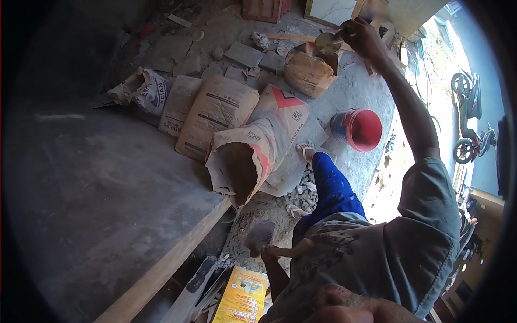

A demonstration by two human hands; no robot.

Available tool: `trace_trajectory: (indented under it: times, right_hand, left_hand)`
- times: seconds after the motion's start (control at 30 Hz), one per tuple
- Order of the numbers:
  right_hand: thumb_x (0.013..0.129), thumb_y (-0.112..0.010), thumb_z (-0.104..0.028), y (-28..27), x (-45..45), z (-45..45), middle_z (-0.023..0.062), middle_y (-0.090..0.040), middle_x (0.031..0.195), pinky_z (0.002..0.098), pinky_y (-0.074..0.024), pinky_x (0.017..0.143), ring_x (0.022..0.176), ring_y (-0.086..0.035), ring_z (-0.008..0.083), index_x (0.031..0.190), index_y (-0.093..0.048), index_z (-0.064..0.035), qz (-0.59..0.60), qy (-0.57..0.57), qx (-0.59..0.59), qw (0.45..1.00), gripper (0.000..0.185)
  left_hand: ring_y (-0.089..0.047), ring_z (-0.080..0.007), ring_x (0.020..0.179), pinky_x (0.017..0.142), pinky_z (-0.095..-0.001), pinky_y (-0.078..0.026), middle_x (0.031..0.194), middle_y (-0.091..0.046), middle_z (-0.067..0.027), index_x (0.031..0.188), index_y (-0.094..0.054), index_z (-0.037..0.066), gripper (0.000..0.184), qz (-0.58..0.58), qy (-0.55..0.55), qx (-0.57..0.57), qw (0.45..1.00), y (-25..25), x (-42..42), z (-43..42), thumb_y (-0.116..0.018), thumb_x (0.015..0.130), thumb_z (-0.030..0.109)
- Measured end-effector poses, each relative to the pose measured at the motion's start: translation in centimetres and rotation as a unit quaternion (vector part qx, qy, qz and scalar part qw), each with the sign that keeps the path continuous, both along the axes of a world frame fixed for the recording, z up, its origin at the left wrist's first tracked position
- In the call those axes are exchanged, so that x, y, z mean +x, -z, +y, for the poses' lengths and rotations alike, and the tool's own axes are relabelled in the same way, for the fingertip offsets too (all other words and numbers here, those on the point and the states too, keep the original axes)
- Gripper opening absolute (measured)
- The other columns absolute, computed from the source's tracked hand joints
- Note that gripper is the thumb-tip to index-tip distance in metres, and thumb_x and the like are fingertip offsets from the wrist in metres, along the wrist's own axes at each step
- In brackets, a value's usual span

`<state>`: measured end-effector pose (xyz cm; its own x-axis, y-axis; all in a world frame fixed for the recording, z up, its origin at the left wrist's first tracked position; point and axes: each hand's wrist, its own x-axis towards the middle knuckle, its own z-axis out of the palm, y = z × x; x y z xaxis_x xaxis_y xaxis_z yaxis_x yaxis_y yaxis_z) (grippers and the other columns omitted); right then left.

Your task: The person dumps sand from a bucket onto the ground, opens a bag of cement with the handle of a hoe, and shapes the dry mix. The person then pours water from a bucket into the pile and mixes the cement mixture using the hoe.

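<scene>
My right hand [358,39] is raised at the top and closed on a small round scoop [327,44], which is over the mouth of a torn paper bag [308,74]. Near my body, my left hand [268,253] grips a tool by its wooden handle [293,250]; a grey flat head [260,234] shows just beyond the fingers. An open cement bag [264,141] lies with its dark mouth toward me. Beside it are a closed brown bag [216,116] and a torn white and purple bag [151,91]. A red-lined bucket [365,130] stands right of my feet.
A wide grey slab [107,199] with a pale edge fills the left. Below its edge are a yellow package [240,296] and planks. Rubble [306,191] lies by my feet, blocks [243,55] and wood beyond the bags. Motorbikes [467,116] are outside at right.
</scene>
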<state>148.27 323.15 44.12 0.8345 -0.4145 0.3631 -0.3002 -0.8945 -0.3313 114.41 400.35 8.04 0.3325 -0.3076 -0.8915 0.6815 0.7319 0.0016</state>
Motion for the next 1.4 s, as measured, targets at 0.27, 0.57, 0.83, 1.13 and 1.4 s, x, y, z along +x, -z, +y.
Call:
trace_trajectory:
  times: [0.27,0.57,0.83,1.13,1.4]
  right_hand:
    - [0.08,-0.067,-0.021,8.8,2.5,-7.1,0.0186,-0.066,0.105,0.0445,-0.0508,0.082,0.093,-0.065,0.0361,0.126,-0.056,-0.0054,0.035,0.069,-0.045,0.996,0.05]
    - [0.081,-0.063,-0.061,6.0,-21.7,29.0,0.0217,-0.062,0.118,0.0422,-0.048,0.093,0.106,-0.061,0.036,0.133,-0.05,-0.0032,0.537,-0.443,0.235,0.679,0.079]
    - [0.073,-0.061,-0.02,1.5,-37.2,32.9,0.0115,-0.069,0.078,0.0413,-0.0522,0.068,0.076,-0.068,0.0294,0.116,-0.06,-0.0166,0.635,-0.263,0.191,0.701,0.043]
    - [0.065,-0.066,-0.011,1.1,-55.8,27.7,0.015,-0.066,0.078,0.041,-0.0528,0.066,0.075,-0.066,0.0346,0.101,-0.062,-0.0091,0.488,-0.135,0.19,0.841,0.036]
    - [0.062,-0.065,-0.005,5.4,-55.8,26.2,0.0176,-0.064,0.072,0.0398,-0.0511,0.062,0.07,-0.065,0.0354,0.082,-0.063,-0.0051,0.352,-0.046,0.22,0.908,0.02]
  left_hand:
    - [-0.056,-0.025,0.07,0.069,-0.0473,-0.047,0.073,-0.054,-0.0043,0.074,-0.051,0.015,0.034,-0.079,0.089,0.064,0.991,2.2,1.4,-2.3,-0.045,0.092,0.044]
    - [-0.045,-0.0091,0.063,0.052,-0.0251,-0.042,0.077,-0.044,0.0026,0.077,-0.04,0.009,0.021,-0.184,0.32,0.262,0.892,-11.9,4.1,-15.2,-0.057,0.08,-0.001]
    - [-0.058,-0.0162,0.069,0.064,-0.0304,-0.048,0.073,-0.054,0.0021,0.082,-0.054,0.013,0.019,0.068,-0.04,0.029,0.996,-5.7,-0.4,-16.9,-0.071,0.082,0.021]
    - [-0.052,-0.0142,0.114,0.096,-0.0374,-0.039,0.128,-0.057,0.0006,0.117,-0.052,0.02,0.037,-0.101,0.298,-0.19,0.93,-23.3,-2.7,-19.1,-0.071,0.086,0.025]
    - [-0.05,-0.0127,0.119,0.098,-0.035,-0.04,0.133,-0.054,-0.0007,0.129,-0.046,0.016,0.045,-0.263,0.385,-0.131,0.875,-29.7,1.1,-22.3,-0.067,0.09,0.024]
